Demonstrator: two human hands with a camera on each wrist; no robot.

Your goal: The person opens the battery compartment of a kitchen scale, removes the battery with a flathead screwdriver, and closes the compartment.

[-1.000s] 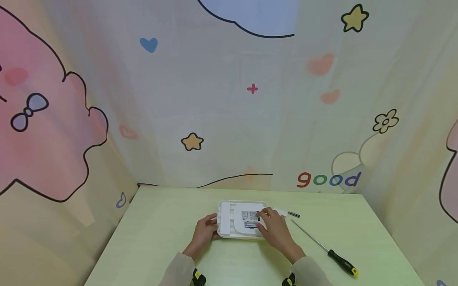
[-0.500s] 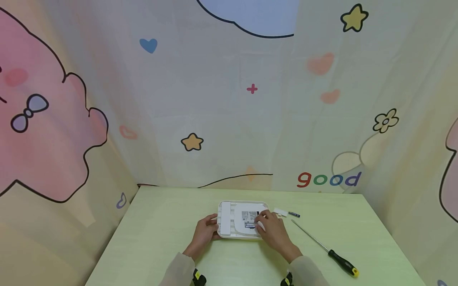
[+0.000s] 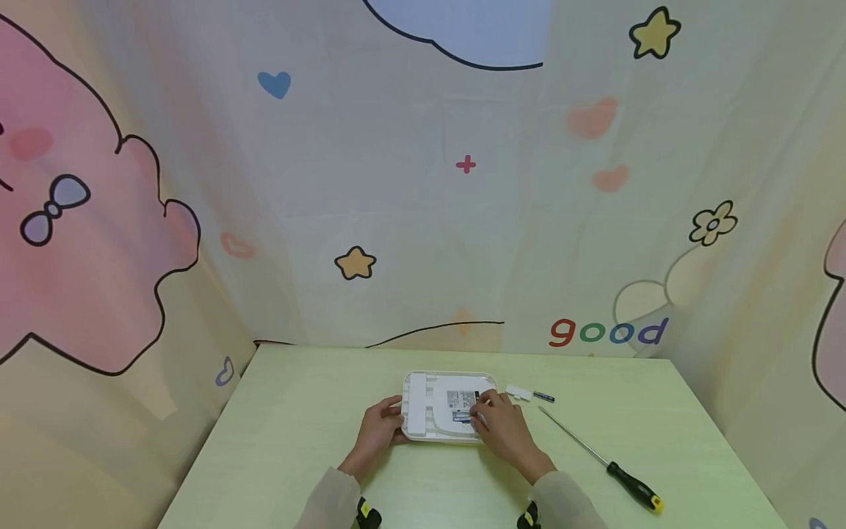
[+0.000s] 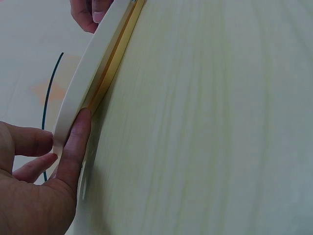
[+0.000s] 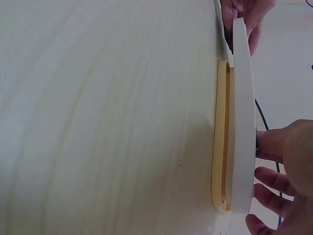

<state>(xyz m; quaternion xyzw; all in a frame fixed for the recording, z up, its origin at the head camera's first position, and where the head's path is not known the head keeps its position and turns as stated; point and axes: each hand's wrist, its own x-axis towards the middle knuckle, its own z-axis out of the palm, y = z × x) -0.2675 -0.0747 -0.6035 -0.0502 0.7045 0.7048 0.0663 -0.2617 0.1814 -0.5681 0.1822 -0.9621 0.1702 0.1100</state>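
Note:
A white flat rounded device lies with its underside up, showing a printed label and a battery slot holding a battery, partly covered by fingers. At its left edge my left hand grips it, thumb below and fingers along the side, as the left wrist view shows. My right hand has its thumb and forefinger drawn together at the slot's right end; I cannot tell whether they pinch the battery or press it. A yellow raised rim shows beneath the device in the right wrist view.
Just right of the device, a small white cover and a loose battery lie on the pale table. A screwdriver with a black-and-yellow handle rests farther right. A printed curtain stands behind the table.
My right hand has shifted slightly left and toward me, its thumb and forefinger closing in at the slot. The small white cover shows more fully. My left hand and the device stay put.

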